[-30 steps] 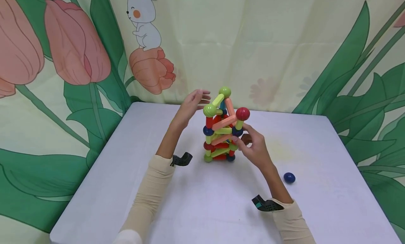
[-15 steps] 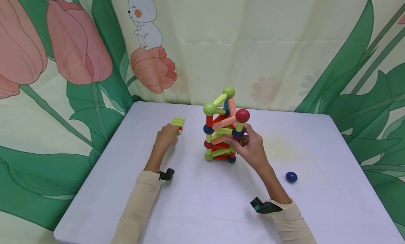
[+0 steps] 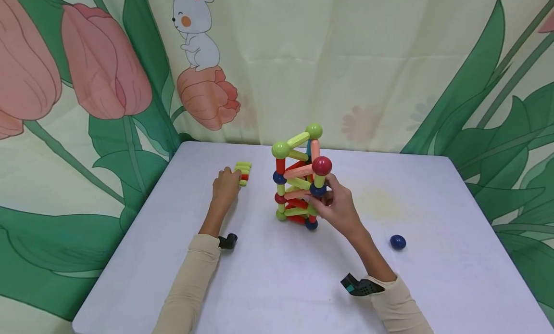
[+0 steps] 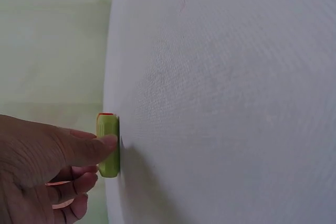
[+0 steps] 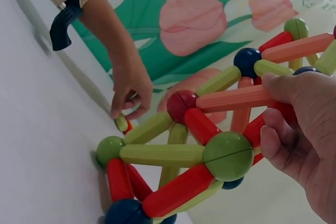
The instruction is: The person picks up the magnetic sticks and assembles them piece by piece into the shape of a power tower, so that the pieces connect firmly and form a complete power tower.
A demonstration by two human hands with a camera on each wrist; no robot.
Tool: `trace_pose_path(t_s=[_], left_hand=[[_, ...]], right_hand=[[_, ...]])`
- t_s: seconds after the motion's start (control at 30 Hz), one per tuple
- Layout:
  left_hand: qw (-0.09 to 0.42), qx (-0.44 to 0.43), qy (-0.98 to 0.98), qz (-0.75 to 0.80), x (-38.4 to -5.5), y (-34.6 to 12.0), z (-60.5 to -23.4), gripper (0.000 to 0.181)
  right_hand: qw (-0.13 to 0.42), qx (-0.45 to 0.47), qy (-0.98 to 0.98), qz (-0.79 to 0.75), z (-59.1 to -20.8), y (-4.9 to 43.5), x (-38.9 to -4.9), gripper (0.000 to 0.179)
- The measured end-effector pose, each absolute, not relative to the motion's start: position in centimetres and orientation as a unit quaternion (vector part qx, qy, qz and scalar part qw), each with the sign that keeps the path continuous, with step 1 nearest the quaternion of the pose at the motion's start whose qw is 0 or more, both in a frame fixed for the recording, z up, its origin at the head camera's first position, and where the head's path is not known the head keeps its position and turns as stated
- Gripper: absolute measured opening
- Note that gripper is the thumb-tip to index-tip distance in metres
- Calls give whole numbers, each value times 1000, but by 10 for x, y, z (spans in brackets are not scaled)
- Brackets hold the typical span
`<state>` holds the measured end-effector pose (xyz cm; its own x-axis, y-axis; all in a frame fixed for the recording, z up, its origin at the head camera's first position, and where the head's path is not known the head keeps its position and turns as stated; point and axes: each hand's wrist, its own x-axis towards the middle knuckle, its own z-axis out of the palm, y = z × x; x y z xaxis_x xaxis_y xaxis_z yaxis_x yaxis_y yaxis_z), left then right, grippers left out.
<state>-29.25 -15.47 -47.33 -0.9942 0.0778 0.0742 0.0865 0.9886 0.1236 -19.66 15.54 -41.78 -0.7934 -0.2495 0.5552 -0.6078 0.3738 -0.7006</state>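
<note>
A tower of magnetic sticks and balls (image 3: pixel 297 169) in green, red, orange and dark blue stands upright mid-table. My right hand (image 3: pixel 339 206) grips its right side; in the right wrist view the thumb lies on an orange stick (image 5: pixel 236 99), with the other fingers curled behind. Left of the tower, my left hand (image 3: pixel 226 186) is at a short row of loose sticks (image 3: pixel 244 167), yellow-green with one red. The left wrist view has thumb and fingers pinching a yellow-green stick (image 4: pixel 108 156) close to the tabletop. Part of the row hides behind the fingers.
A dark blue ball (image 3: pixel 397 242) lies alone on the white table (image 3: pixel 277 286), to the right of my right forearm. Behind the table's far edge hangs a curtain (image 3: pixel 368 74) printed with tulips and a rabbit.
My left hand has moved from beside the tower's top, left and down to the loose sticks. My right hand keeps its grip, and the tower has turned slightly, its red ball shifting left and nearer.
</note>
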Motion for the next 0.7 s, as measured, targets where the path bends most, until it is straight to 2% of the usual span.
trace_pose_path(t_s=[0.1, 0.37, 0.5, 0.7], left_hand=[[31, -42, -997, -63, -293, -156, -475, 28], [-16, -35, -990, -134, -286, -159, -471, 25], [15, -71, -961, -266, -269, -151, -437, 22], [46, -157, -782, -602, -240, -125, -363, 31]], right_hand=[[173, 270, -810, 492, -417, 156, -198, 55], [158, 242, -825, 486, -415, 162, -202, 56], [150, 231, -829, 486, -415, 163, -201, 53], [163, 226, -833, 478, -416, 164, -203, 52]])
